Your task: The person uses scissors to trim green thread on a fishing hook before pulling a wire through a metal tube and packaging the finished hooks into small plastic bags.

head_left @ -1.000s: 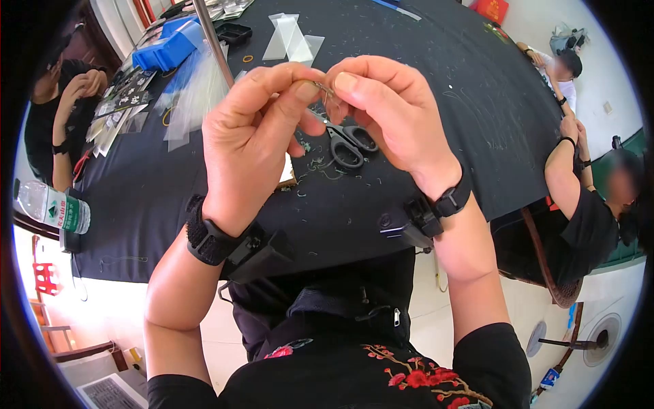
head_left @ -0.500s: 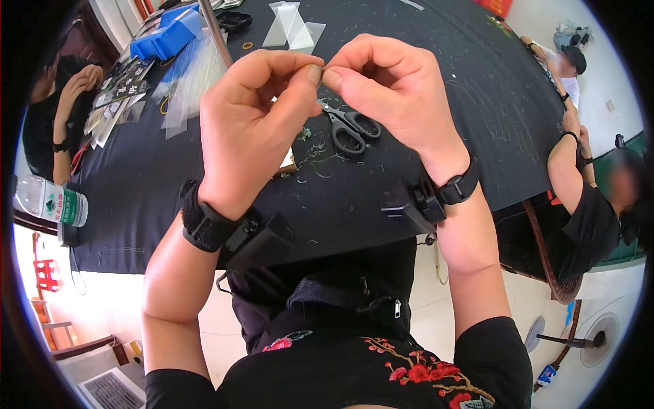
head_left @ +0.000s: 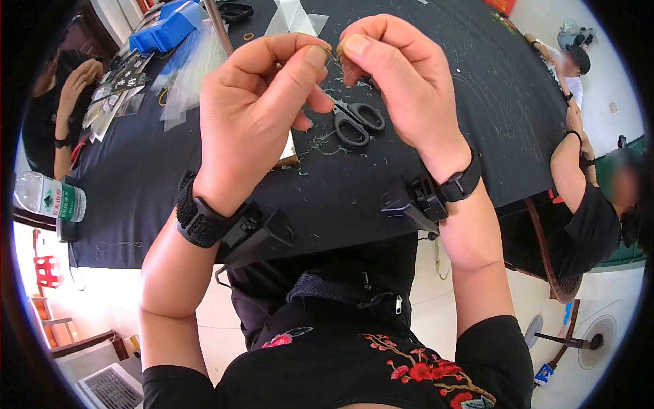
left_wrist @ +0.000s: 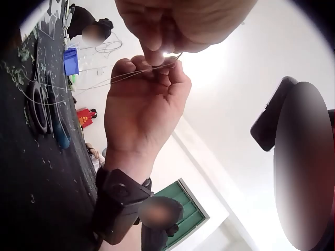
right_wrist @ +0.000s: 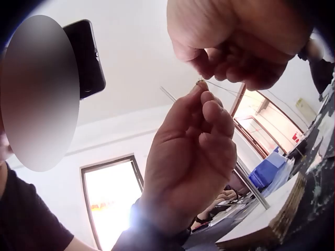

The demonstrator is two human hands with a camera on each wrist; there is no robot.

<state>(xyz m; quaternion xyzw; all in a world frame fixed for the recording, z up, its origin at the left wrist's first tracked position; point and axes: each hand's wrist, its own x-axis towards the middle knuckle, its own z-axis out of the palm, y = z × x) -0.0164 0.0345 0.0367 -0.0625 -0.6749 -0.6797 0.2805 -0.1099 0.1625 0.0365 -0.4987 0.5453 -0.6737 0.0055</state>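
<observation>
My left hand [head_left: 252, 116] pinches a tiny bit of thin thread between thumb and forefinger, held up over the table. Just beside it, my right hand [head_left: 412, 88] grips the thread with thumb and curled fingers, a small gap between the two sets of fingertips. In the left wrist view, pale strands of thread [left_wrist: 112, 82] trail from the fingers down toward the table. A small greenish speck [right_wrist: 200, 82] shows at the left thumb tip in the right wrist view. Black-handled scissors [head_left: 352, 133] lie on the cloth below the hands.
Thread scraps [head_left: 320, 144] litter the black tablecloth [head_left: 170, 184] around a white-topped block [head_left: 287, 154]. Toward the back left are a metal pole [head_left: 219, 28], a blue box [head_left: 165, 28] and clear plastic sheets [head_left: 184, 85]. A water bottle [head_left: 51, 196] stands at left; people sit around.
Both hands have moved forward, higher in the head view. Their fingertips met half a second ago and are now slightly apart.
</observation>
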